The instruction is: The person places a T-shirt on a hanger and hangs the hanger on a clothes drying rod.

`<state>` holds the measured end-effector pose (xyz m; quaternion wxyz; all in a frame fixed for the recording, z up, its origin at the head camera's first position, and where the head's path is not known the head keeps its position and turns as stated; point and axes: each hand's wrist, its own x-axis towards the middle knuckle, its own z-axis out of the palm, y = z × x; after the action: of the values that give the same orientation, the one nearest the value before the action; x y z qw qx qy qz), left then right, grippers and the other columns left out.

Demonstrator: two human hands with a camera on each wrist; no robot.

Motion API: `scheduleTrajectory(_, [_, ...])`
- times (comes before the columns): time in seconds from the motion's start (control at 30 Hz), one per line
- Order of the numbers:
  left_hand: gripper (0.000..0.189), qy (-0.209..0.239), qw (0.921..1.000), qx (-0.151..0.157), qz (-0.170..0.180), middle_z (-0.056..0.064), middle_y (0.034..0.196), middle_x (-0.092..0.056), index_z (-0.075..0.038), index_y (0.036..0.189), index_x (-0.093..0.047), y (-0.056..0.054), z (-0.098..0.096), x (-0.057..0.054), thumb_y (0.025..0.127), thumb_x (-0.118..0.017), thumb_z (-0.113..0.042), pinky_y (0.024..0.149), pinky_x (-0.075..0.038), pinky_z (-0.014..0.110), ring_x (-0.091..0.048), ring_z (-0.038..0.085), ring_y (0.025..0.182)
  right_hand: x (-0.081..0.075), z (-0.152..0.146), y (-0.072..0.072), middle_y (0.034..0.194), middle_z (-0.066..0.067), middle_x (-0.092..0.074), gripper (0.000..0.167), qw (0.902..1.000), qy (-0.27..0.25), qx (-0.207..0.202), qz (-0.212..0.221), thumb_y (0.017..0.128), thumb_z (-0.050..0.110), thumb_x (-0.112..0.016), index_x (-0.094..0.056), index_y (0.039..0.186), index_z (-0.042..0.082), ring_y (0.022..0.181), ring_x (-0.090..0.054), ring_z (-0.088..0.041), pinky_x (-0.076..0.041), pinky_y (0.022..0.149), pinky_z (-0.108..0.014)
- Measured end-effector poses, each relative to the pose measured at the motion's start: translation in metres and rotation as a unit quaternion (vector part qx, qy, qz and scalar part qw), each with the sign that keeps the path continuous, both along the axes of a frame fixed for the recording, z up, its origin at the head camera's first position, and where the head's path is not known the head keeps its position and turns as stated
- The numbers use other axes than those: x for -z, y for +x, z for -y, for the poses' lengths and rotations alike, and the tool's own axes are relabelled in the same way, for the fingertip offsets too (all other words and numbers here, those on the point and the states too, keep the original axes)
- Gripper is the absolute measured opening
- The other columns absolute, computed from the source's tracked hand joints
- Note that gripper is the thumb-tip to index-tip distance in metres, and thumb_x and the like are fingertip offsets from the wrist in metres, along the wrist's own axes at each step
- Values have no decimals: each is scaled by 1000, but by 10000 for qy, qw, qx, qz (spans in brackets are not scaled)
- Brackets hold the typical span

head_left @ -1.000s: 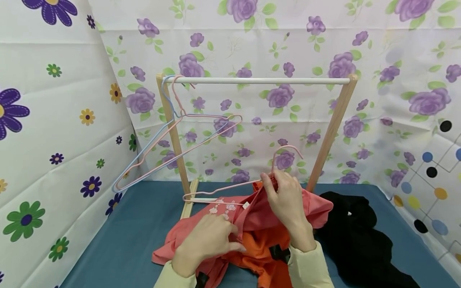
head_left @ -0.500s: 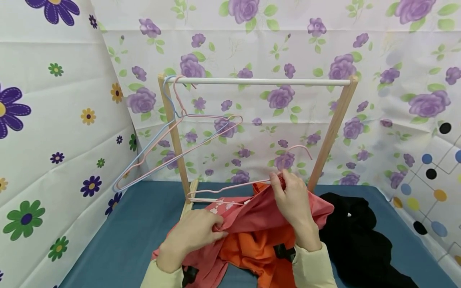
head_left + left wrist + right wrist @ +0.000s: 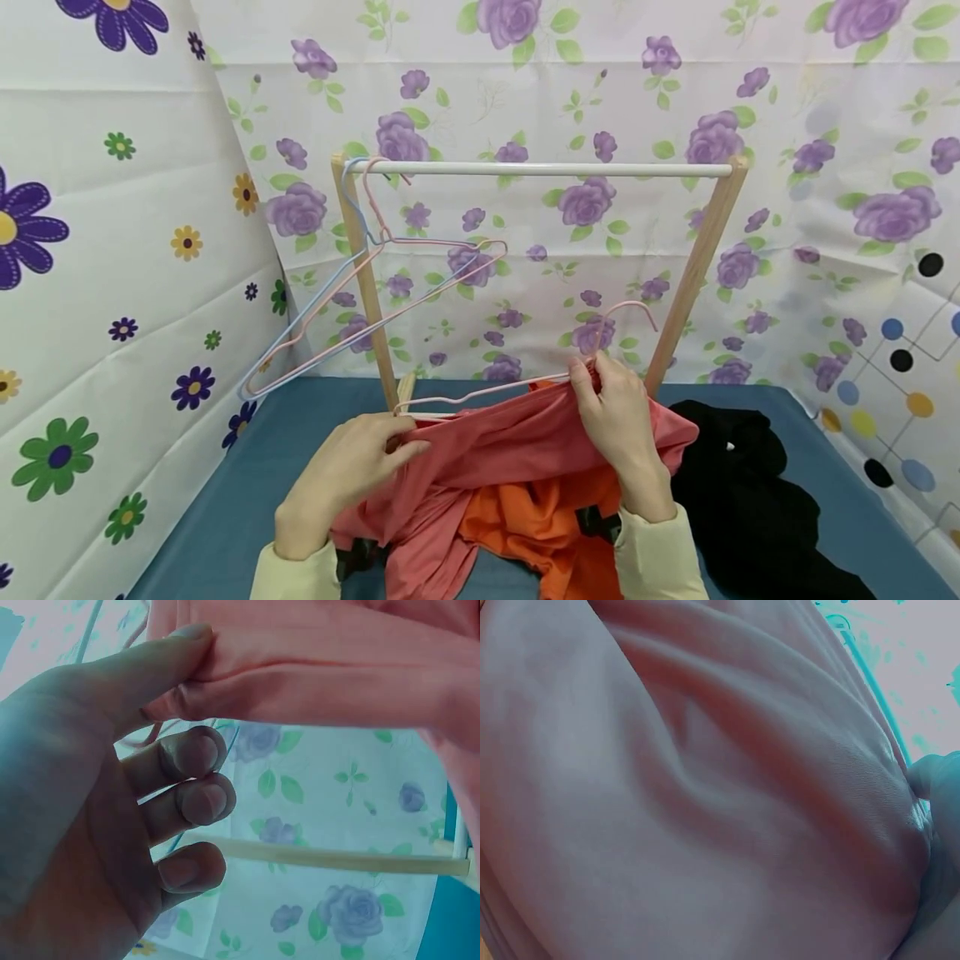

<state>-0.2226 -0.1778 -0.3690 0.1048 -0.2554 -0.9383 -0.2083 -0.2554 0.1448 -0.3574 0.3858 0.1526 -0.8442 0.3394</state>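
Note:
A salmon-pink garment (image 3: pixel 487 454) is draped over the near side of a pink clothes hanger (image 3: pixel 498 388), whose hook sticks up at the right. My right hand (image 3: pixel 617 417) grips the garment's gathered edge at the base of the hook. At the hanger's left end, my left hand (image 3: pixel 345 462) pinches another edge of the garment. In the left wrist view, the thumb and index finger (image 3: pixel 196 634) hold the cloth, with the other fingers loosely bent below. Folds of the garment fill most of the right wrist view. The hanger's right arm is hidden by cloth and hand.
An orange garment (image 3: pixel 525 521) lies beneath the pink one, and a black garment (image 3: pixel 750 492) lies to the right on the blue surface (image 3: pixel 217 500). Behind stands a wooden rack with a white rail (image 3: pixel 536 169). A blue hanger (image 3: pixel 303 312) and a second pink hanger (image 3: pixel 442 242) hang at its left end.
My left hand has moved left and up to the hanger's left end, drawing the pink cloth across its front. The hook and right hand have shifted slightly right; the embroidered patch is now covered.

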Motion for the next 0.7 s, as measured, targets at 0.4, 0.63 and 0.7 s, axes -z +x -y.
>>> scheduleTrajectory(0.4, [30, 564, 9977, -65, -361, -15, 58, -39, -30, 70, -53, 5, 14, -7, 92, -63, -48, 53, -35, 26, -39, 2, 52, 2, -2, -2, 64, 1, -44, 27, 10000, -68, -1, -63, 99, 24, -55, -53, 76, 11, 61, -46, -19, -35, 58, -35])
scheduleTrajectory(0.63, [34, 542, 9941, -325, -878, -12, 63, -38, -26, 69, -47, 8, 19, -10, 91, -69, -40, 52, -34, 25, -38, 3, 54, 2, 2, -2, 65, 1, -46, 26, 9999, 47, -89, -20, 99, 23, -55, -53, 76, 11, 62, -47, -17, -37, 58, -35])
scheduleTrajectory(0.7, [25, 566, 9926, -345, -1016, -14, 67, -42, -25, 75, -53, 9, 18, -10, 91, -70, -35, 52, -35, 25, -39, 3, 56, 1, 3, -1, 65, 2, -45, 26, 9999, 85, -135, -6, 99, 23, -55, -53, 76, 12, 61, -47, -17, -36, 58, -35])
